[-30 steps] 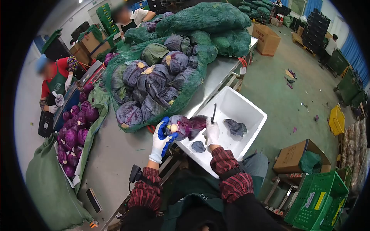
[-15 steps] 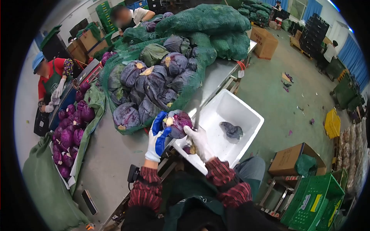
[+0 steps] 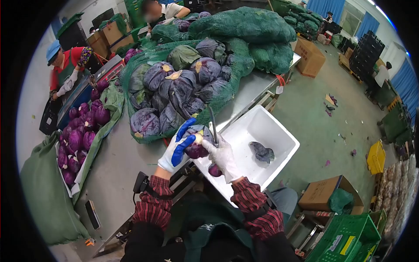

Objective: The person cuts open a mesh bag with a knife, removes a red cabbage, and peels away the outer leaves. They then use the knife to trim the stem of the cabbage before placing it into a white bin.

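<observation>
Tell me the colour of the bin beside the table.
White, seen in the head view: the bin holds loose purple leaf trimmings.

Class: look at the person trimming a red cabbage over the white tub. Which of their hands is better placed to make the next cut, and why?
Probably the right hand: it already grips the knife against the cabbage, while the left hand cradles and steadies it above the white tub.

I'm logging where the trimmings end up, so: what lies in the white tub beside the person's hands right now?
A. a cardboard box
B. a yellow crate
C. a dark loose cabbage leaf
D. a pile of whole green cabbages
C: a dark loose cabbage leaf lies on the floor of the white tub, to the right of the right hand that holds the knife; no box, crate or whole cabbages are in it.
</observation>
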{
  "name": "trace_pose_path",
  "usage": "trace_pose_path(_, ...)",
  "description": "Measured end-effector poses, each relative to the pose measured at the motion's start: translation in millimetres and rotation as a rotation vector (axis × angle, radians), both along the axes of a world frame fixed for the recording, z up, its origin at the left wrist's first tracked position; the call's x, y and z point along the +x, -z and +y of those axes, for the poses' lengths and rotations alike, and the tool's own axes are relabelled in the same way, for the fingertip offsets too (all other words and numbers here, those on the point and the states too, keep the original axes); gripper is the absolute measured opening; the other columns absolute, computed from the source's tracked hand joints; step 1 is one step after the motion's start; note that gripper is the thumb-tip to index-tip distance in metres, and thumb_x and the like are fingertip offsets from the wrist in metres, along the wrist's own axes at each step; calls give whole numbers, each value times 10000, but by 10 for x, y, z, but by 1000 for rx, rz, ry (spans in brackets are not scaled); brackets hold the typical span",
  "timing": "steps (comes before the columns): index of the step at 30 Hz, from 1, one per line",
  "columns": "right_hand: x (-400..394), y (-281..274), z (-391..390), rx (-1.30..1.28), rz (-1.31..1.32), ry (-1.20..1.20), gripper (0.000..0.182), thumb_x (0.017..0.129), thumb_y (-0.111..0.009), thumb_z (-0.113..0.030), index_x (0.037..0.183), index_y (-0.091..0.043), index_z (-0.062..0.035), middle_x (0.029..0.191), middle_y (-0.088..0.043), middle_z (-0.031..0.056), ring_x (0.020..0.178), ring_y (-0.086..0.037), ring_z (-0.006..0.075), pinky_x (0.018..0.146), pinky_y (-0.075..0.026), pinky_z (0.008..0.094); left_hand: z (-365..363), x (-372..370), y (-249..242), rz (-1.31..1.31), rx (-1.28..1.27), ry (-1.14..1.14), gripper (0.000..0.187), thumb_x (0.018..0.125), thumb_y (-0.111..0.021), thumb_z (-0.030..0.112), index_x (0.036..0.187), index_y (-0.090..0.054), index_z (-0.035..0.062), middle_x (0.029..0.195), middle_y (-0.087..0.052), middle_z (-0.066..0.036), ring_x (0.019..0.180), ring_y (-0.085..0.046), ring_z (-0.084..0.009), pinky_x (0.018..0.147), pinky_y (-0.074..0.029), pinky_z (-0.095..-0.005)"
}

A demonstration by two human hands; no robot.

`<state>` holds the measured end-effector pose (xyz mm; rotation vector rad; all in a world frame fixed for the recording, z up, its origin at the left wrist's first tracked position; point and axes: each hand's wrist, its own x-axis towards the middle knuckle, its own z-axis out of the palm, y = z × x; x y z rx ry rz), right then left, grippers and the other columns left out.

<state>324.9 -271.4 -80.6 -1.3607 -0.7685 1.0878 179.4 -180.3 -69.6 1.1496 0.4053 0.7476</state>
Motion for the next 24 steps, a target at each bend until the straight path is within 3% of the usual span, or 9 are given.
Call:
trace_pose_path(3,-29,382,168,66,283,9,602,858,-698,-229,1396,-439,-149,725,-550,-9,446,-437,61,401,-359,221,300,9,523,237,278,-136,714,769,-737,129,1394,-400,53,1310,-498,-99,1197,-481,-194,1051,-359,-312)
trace_pose_path(5,-22,499,186,70,203,47,549,899,-645,-282,1392,-442,-153,685,-549,-4,448,-464,60,405,-372,223,-7,69,383,429,474,-300,833,652,-825,175,1387,-437,121,1356,-421,-137,1243,-443,-262,1065,-356,-374)
trace_pose_path(7,53,494,122,-32,-28,-1,568,929,-562,-407,1408,-410,-143,713,-584,49,463,-483,61,413,-401,231,-6,70,521,662,879,-446,885,613,-845,184,1392,-429,123,1340,-405,-147,1245,-437,-311,1072,-355,-404)
trace_pose_path(8,88,438,94,-43,-167,-27,580,953,-479,-455,1424,-371,-134,768,-624,132,490,-572,186,459,-456,321,-54,85,486,677,807,-450,923,582,-859,232,1393,-428,134,1348,-421,-157,1252,-431,-325,1077,-351,-414)
trace_pose_path(9,98,464,103,-51,-164,-24,580,953,-479,-455,1424,-371,-134,768,-624,132,490,-572,186,459,-456,321,-25,95,501,679,801,-444,923,582,-859,232,1393,-428,134,1348,-421,-157,1252,-431,-325,1077,-351,-414)
trace_pose_path(12,127,526,158,-5,-710,12,602,971,-406,-453,1441,-297,-92,870,-645,253,738,-616,451,653,-472,501,159,97,485,602,801,-304,927,572,-858,290,1387,-436,158,1375,-453,-147,1267,-427,-320,1060,-369,-395)
trace_pose_path(19,221,658,290,23,-870,217,594,975,-327,-515,1309,-471,-46,724,-631,224,671,-627,394,624,-478,465,213,127,418,658,916,-246,905,549,-864,275,1354,-476,130,1326,-489,-163,1226,-461,-336,1042,-386,-405)
trace_pose_path(21,509,816,297,-315,-365,213,590,978,-301,-530,1117,-581,-30,651,-608,181,560,-607,329,549,-474,420,84,76,389,619,986,-229,883,550,-867,263,1339,-492,129,1362,-454,-152,1264,-435,-308,1067,-367,-396)
trace_pose_path(24,661,913,150,-404,-321,295,628,974,-264,-562,882,-607,-44,574,-567,132,462,-564,251,520,-458,391,92,0,537,552,1014,-306,917,557,-871,271,1367,-459,145,1391,-424,-146,1262,-431,-321,1061,-373,-410)
